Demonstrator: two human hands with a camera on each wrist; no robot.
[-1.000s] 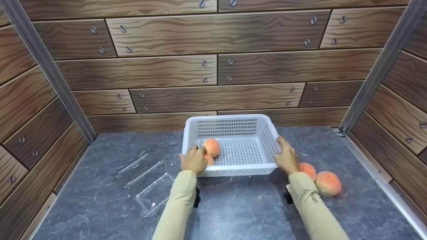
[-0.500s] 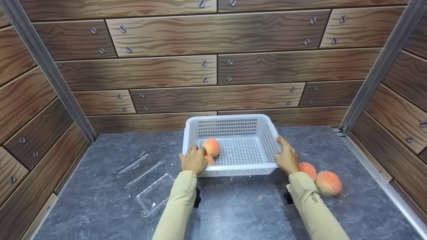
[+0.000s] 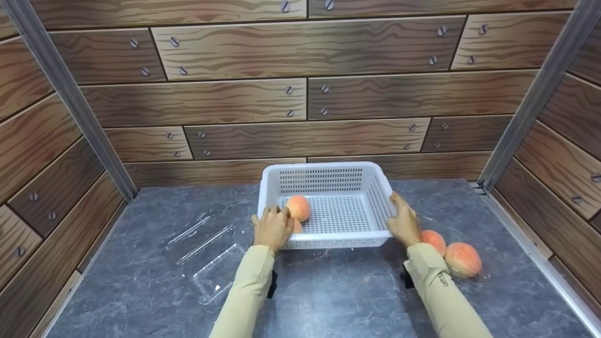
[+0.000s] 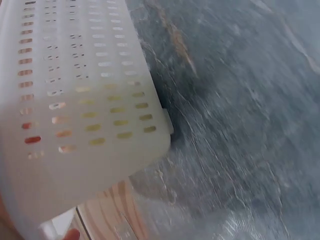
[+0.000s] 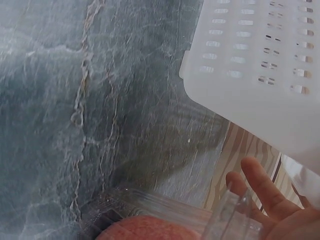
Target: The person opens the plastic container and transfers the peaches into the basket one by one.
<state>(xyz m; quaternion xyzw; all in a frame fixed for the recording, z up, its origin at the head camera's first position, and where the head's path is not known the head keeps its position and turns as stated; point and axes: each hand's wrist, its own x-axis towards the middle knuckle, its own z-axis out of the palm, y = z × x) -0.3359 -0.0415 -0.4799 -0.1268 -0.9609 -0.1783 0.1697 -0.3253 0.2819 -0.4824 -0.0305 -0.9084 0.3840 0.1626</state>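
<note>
A white perforated basket (image 3: pixel 338 241) stands in the middle of the grey stone table (image 3: pixel 328 300). Two peaches lie in its left half: one in full view (image 3: pixel 298 207), the other (image 3: pixel 296 226) mostly hidden behind my left hand (image 3: pixel 272 227). That hand grips the basket's front left corner, with fingers bent over the rim. My right hand (image 3: pixel 403 220) lies flat against the right wall, its fingers (image 5: pixel 255 182) fairly straight. The left wrist view is filled by the basket wall (image 4: pixel 75 90). In the right wrist view the basket's corner (image 5: pixel 260 60) is at the top.
Two more peaches (image 3: pixel 433 240) (image 3: pixel 462 259) sit on clear plastic (image 5: pixel 165 207) just right of my right wrist. An open clear clamshell box (image 3: pixel 206 256) lies to the left of the basket. Wood-patterned walls (image 3: pixel 305 94) close in the back and both sides.
</note>
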